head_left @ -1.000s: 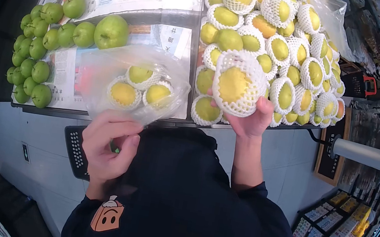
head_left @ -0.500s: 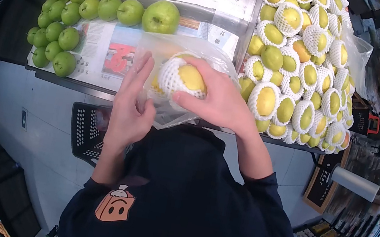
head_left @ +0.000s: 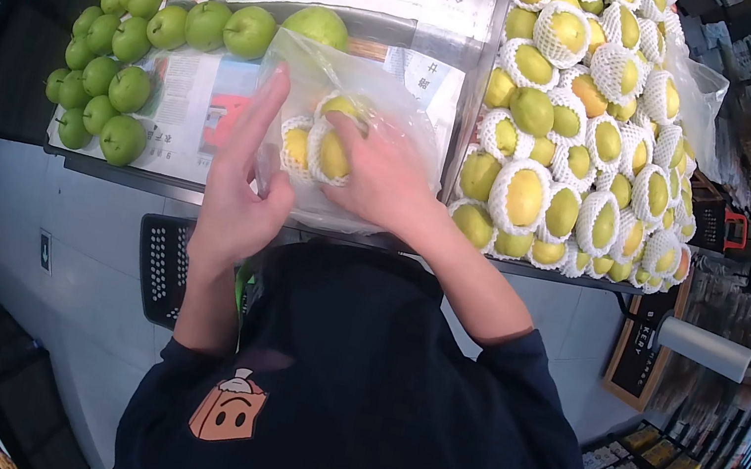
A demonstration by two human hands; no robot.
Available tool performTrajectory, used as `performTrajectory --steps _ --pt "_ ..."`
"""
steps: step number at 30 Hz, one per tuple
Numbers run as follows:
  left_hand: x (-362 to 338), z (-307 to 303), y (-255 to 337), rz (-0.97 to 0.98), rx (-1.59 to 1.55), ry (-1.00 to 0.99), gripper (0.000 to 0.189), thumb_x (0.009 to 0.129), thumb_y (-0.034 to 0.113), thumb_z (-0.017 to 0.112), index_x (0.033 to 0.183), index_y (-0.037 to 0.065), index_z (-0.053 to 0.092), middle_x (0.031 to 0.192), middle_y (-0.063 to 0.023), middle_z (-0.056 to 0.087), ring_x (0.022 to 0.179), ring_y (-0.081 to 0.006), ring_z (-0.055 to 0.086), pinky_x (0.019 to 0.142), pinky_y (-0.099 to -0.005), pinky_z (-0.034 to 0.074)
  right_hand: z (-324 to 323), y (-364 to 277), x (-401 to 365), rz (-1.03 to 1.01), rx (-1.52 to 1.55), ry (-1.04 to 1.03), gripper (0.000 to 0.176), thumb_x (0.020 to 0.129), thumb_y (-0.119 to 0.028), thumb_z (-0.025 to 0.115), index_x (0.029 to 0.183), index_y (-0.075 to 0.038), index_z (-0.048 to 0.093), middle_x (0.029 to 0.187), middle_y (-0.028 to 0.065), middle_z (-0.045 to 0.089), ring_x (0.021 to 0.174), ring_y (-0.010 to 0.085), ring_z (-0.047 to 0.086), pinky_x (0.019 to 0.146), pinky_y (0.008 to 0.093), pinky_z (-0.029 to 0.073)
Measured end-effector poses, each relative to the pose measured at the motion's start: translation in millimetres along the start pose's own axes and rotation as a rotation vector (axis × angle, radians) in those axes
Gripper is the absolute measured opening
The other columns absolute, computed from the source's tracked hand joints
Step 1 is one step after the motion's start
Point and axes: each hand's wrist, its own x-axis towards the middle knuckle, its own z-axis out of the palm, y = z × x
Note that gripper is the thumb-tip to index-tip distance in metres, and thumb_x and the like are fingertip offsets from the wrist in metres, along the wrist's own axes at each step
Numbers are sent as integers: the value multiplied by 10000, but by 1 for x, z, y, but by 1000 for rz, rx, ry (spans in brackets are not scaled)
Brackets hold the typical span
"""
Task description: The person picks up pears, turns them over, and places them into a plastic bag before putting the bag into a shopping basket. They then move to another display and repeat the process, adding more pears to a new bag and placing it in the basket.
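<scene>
A clear plastic bag [head_left: 404,129] lies over the newspaper at the front of the display. My left hand [head_left: 240,176] is at the bag's left side, fingers pointing up and thumb bent in, with the bag's edge between them. My right hand [head_left: 387,171] reaches inside the bag, thumb and fingers around a yellow-green pear [head_left: 335,155] in a white foam net. Another netted pear [head_left: 296,146] sits just left of it in the bag. The fingertips of my right hand are partly blurred by the plastic.
Green apples [head_left: 129,91] stand in rows on newspaper [head_left: 181,110] at the left. A large heap of netted pears [head_left: 560,212] fills the right side, behind a metal divider [head_left: 467,130]. Below the display edge are a black basket [head_left: 159,267] and a white roll [head_left: 705,350].
My right hand has moved left and the netted pear with it, now inside the bag. My left hand has shifted slightly left, and the bag has spread over the near apple.
</scene>
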Motion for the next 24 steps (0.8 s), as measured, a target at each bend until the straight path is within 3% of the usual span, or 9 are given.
performTrajectory --steps 4,7,10,13,14,17,20,22,24 --pt "2 -6 3 -3 208 -118 883 669 -76 435 1540 -44 299 1612 -182 300 1517 -281 224 1229 -398 116 -11 -5 1 71 91 -81 912 699 -297 851 1467 -96 403 1287 282 530 1192 456 529 1016 479 445" --pt "-3 -10 6 36 262 -94 852 689 -93 455 1529 -12 334 1595 -190 334 1513 -289 241 1191 -385 246 -18 -5 -13 29 50 -37 950 693 -245 869 1488 -92 371 1309 280 525 1224 443 520 1020 475 446" --pt "-8 -12 17 -74 161 -35 871 676 -99 457 1532 -12 329 1581 -179 365 1292 -221 541 1019 -317 456 -43 -7 -39 -17 -26 73 933 704 -192 865 1489 -92 370 1340 254 524 1230 428 528 1016 464 454" --pt "-14 -17 34 -222 97 -9 868 683 -100 461 1535 -17 321 1562 -157 397 778 -68 617 659 -196 484 -67 -3 -59 -39 46 183 856 731 -172 846 1463 -84 409 1351 216 536 1217 402 541 1026 438 454" --pt "-15 -6 40 -214 -51 97 822 706 -109 473 1516 -31 353 1551 -141 412 523 17 373 473 -153 314 -72 2 -67 -77 141 206 827 734 -179 844 1442 -76 428 1317 208 556 1195 394 553 1004 440 465" --pt "-23 -1 49 -84 86 290 676 746 -95 529 1418 -61 460 1477 -183 474 551 -9 419 506 -163 350 -87 27 -93 -110 275 341 759 741 -192 840 1393 -56 475 1273 193 579 1162 377 569 968 445 478" --pt "-47 3 38 155 -91 295 523 760 -66 600 1281 -57 552 1260 -219 619 558 -58 492 530 -200 406 -90 63 -119 106 94 519 753 738 -190 846 1386 -56 487 1338 205 531 1192 377 544 999 447 455" --pt "-48 35 47 217 -256 137 369 772 -30 636 1141 -33 625 936 -186 702 562 -117 550 556 -233 440 -85 82 -131 338 -33 532 786 723 -196 859 1400 -68 481 1369 224 498 1212 388 524 1021 446 439" --pt "-40 58 65 -17 -369 -141 260 754 -59 663 1002 -6 715 761 -93 712 576 -123 601 536 -223 438 -69 97 -137 398 -113 454 822 703 -217 873 1409 -72 477 1364 230 498 1210 401 515 1033 455 427"
